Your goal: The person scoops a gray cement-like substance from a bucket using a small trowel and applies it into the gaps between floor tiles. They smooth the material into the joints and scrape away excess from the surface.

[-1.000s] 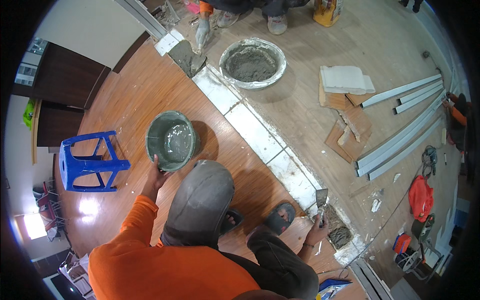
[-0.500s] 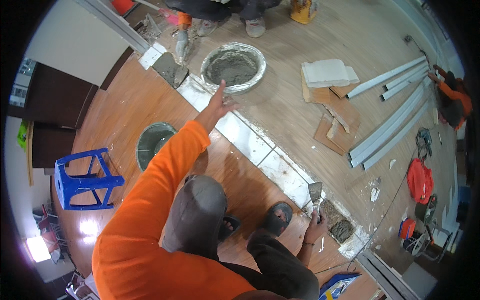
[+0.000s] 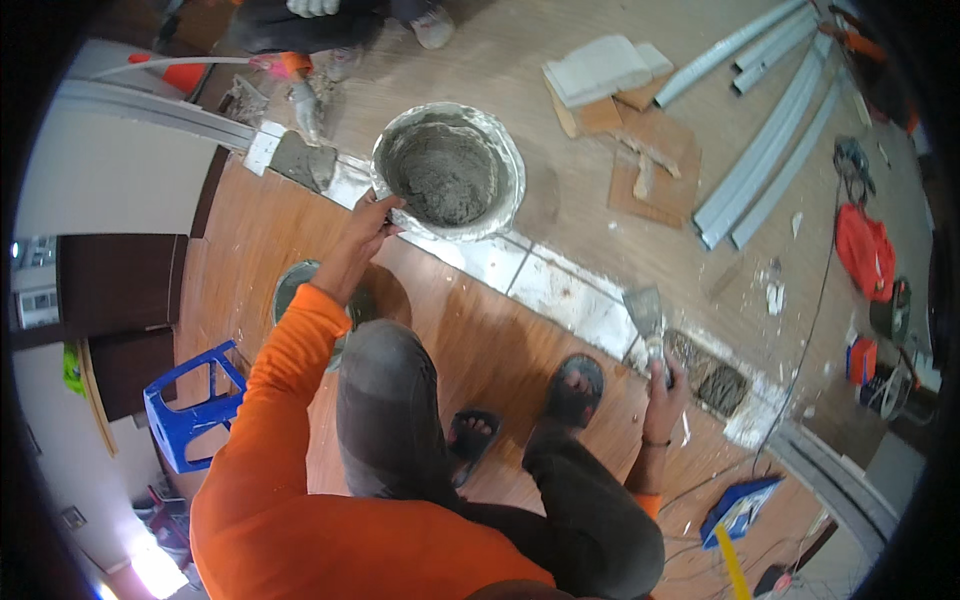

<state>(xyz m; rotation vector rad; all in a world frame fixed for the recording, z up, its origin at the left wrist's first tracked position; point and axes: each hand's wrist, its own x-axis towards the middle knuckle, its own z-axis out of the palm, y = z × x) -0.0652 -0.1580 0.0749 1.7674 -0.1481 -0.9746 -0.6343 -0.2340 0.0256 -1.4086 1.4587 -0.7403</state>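
Note:
My left hand is closed on the near left rim of a round bucket of grey wet mortar. The bucket is tipped a little toward me. In my right hand is a putty knife, held by its handle with the wide blade pointing away from me. That blade is over the strip of white tiles, beside a gap in the strip with a patch of mortar in it. Across the strip's far left end, a co-worker's gloved hand is next to another mortar patch.
A second, dark bucket stands by my left forearm, partly hidden. The blue plastic stool is at left. Beyond the strip lie broken tile pieces, metal profiles and a red bag. A cable runs along the right.
My left hand has gone from reaching with spread fingers to gripping the mortar bucket's rim; the bucket now tilts toward me. The putty knife stays in my right hand. The view has shifted.

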